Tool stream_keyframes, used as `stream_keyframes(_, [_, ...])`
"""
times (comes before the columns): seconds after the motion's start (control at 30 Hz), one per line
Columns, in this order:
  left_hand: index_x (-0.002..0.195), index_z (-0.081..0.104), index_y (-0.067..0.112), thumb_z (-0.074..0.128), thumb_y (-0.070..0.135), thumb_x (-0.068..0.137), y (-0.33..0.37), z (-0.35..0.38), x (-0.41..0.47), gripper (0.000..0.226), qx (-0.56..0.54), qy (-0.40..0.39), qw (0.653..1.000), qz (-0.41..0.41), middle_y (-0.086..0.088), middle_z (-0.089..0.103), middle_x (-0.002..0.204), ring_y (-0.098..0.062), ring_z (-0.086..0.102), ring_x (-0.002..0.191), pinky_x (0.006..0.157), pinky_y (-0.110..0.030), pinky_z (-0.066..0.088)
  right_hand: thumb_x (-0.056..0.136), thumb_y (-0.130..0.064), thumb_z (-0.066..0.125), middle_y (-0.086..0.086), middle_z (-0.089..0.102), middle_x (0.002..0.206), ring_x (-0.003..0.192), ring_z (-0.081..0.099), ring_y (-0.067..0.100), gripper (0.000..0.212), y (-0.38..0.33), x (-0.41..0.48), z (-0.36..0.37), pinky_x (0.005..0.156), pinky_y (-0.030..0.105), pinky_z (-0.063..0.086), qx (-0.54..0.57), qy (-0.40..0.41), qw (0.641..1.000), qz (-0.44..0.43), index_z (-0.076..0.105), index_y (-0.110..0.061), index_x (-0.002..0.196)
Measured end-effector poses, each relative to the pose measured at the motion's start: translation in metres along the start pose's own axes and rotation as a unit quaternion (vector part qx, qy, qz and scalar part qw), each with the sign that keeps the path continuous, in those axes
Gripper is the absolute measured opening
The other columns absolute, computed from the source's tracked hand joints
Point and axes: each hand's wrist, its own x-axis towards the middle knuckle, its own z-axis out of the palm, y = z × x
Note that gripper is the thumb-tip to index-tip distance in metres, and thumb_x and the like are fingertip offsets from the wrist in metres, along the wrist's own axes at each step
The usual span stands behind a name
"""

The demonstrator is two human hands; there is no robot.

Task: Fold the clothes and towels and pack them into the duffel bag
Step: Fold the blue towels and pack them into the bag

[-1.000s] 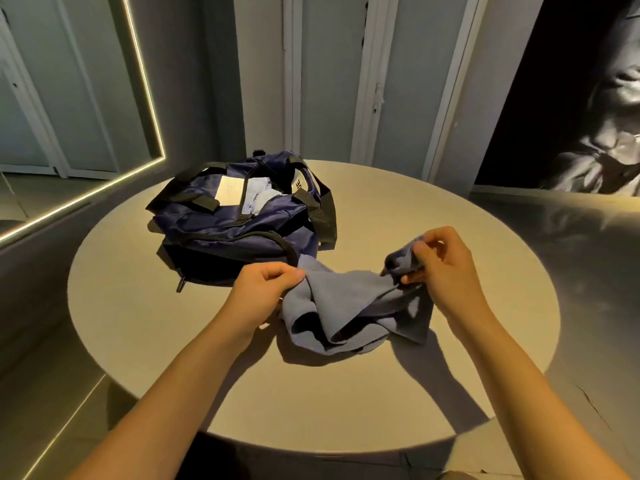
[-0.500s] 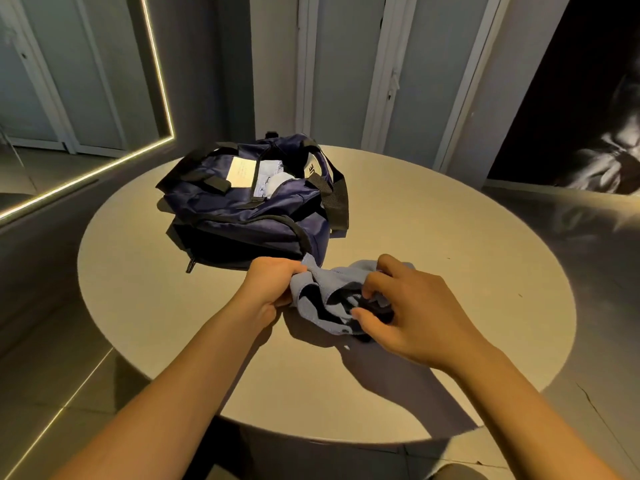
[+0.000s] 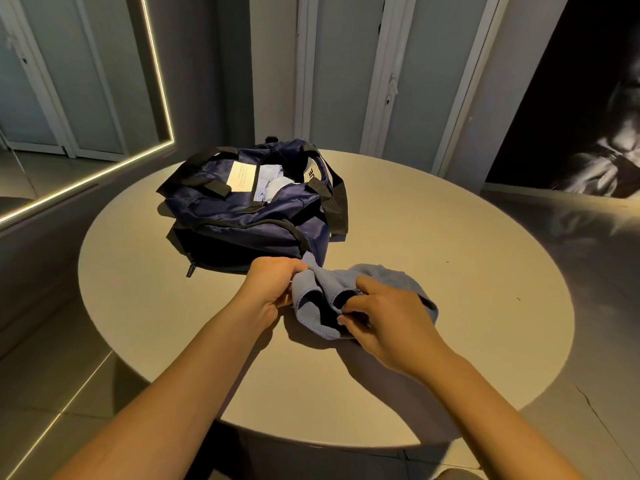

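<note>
A blue towel [image 3: 391, 277] lies bunched on the round table [image 3: 450, 271], just in front of a navy duffel bag [image 3: 249, 216]. My left hand [image 3: 270, 282] grips the towel's left edge in curled fingers. My right hand [image 3: 388, 315] pinches a fold at the towel's near side, covering part of it. The bag's top is open, with pale blue cloth [image 3: 273, 183] and a white label [image 3: 240, 176] showing inside. Its black straps [image 3: 332, 199] hang over the right end.
A mirror with a lit frame [image 3: 152, 77] leans at the left wall. Closed white doors [image 3: 346, 71] stand behind the table. A dark picture [image 3: 595, 109] fills the right wall. Bare tabletop stretches right of the towel and toward me.
My right hand brought the towel's right corner in toward the left hand, bunching the cloth. The towel now lies more crumpled and compact. The left hand kept its grip.
</note>
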Motion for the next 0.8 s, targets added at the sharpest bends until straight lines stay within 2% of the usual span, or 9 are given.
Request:
stream_keyframes(0.1, [0.095,0.073,-0.001,0.074,0.011,0.079,0.001,-0.004,0.0,0.021,0.064,-0.015,0.997,0.051,-0.022,0.073,0.095,-0.037,0.067,0.089,0.085,-0.046,0.058,0.094,-0.037,0.07,-0.003,0.056,0.08,0.067,0.051,0.016,0.018,-0.003,0.001,-0.019,0.06,0.038,0.04,0.188,-0.022,0.977,0.099,0.075,-0.026,0.081])
stream_keyframes(0.17, [0.087,0.076,0.007,0.07,0.009,0.09,-0.001,-0.007,-0.004,0.007,0.103,-0.026,0.989,0.103,-0.013,0.075,0.089,-0.033,0.067,0.087,0.076,-0.043,0.059,0.091,-0.03,0.074,-0.002,0.062,0.074,0.063,0.053,0.012,0.022,-0.004,0.006,-0.035,0.062,0.033,0.044,0.3,-0.036,0.941,0.154,0.072,-0.022,0.07])
stream_keyframes(0.23, [0.083,0.077,0.013,0.068,0.011,0.094,-0.001,-0.008,-0.009,0.014,0.11,-0.026,0.981,0.158,-0.003,0.074,0.082,-0.025,0.067,0.082,0.066,-0.034,0.053,0.092,-0.025,0.074,0.004,0.059,0.065,0.056,0.047,0.013,0.03,-0.004,0.009,-0.05,0.055,0.026,0.04,0.391,-0.072,0.89,0.222,0.071,-0.018,0.063])
stream_keyframes(0.33, [0.083,0.075,0.016,0.071,0.017,0.094,0.004,-0.007,-0.024,0.012,0.074,0.02,0.965,0.252,0.006,0.071,0.072,-0.014,0.064,0.071,0.062,-0.033,0.05,0.093,-0.022,0.071,0.017,0.056,0.065,0.059,0.042,0.023,0.03,-0.002,0.014,-0.066,0.052,0.027,0.035,0.474,-0.112,0.819,0.303,0.072,-0.009,0.065])
stream_keyframes(0.43, [0.086,0.072,0.018,0.072,0.019,0.095,0.01,-0.005,-0.049,0.009,0.065,0.067,0.915,0.391,0.006,0.071,0.078,-0.008,0.065,0.073,0.068,-0.027,0.053,0.09,-0.019,0.071,0.012,0.057,0.061,0.054,0.044,0.021,0.029,-0.003,0.018,-0.075,0.053,0.028,0.036,0.511,-0.09,0.785,0.339,0.071,-0.007,0.064])
stream_keyframes(0.5, [0.093,0.073,0.017,0.071,0.016,0.096,0.014,-0.003,-0.068,0.004,0.101,0.033,0.876,0.471,0.007,0.071,0.085,-0.009,0.067,0.081,0.074,-0.02,0.053,0.09,-0.018,0.071,0.011,0.061,0.063,0.053,0.049,0.019,0.024,-0.008,0.022,-0.077,0.054,0.028,0.039,0.534,-0.071,0.77,0.343,0.073,-0.006,0.069])
stream_keyframes(0.57, [0.101,0.074,0.015,0.07,0.014,0.096,0.014,0.002,-0.081,0.007,0.136,-0.034,0.869,0.475,0.005,0.073,0.091,-0.014,0.069,0.087,0.077,-0.021,0.053,0.091,-0.019,0.071,0.012,0.066,0.069,0.06,0.056,0.021,0.02,-0.012,0.024,-0.077,0.059,0.031,0.045,0.556,-0.05,0.757,0.341,0.076,-0.005,0.076])
stream_keyframes(0.67, [0.096,0.075,0.017,0.071,0.011,0.094,0.011,0.005,-0.089,0.008,0.136,-0.091,0.895,0.414,0.004,0.074,0.084,-0.016,0.07,0.081,0.074,-0.025,0.055,0.092,-0.019,0.07,0.013,0.074,0.084,0.076,0.067,0.024,0.017,-0.015,0.025,-0.074,0.074,0.04,0.054,0.594,-0.028,0.728,0.341,0.08,-0.006,0.089])
stream_keyframes(0.8, [0.088,0.076,0.017,0.074,0.012,0.092,0.011,0.005,-0.095,0.006,0.096,-0.113,0.909,0.39,0.001,0.076,0.082,-0.018,0.072,0.079,0.073,-0.027,0.057,0.095,-0.019,0.067,0.009,0.074,0.083,0.071,0.068,0.018,0.021,-0.02,0.024,-0.071,0.06,0.029,0.054,0.623,-0.018,0.702,0.344,0.079,-0.002,0.099])
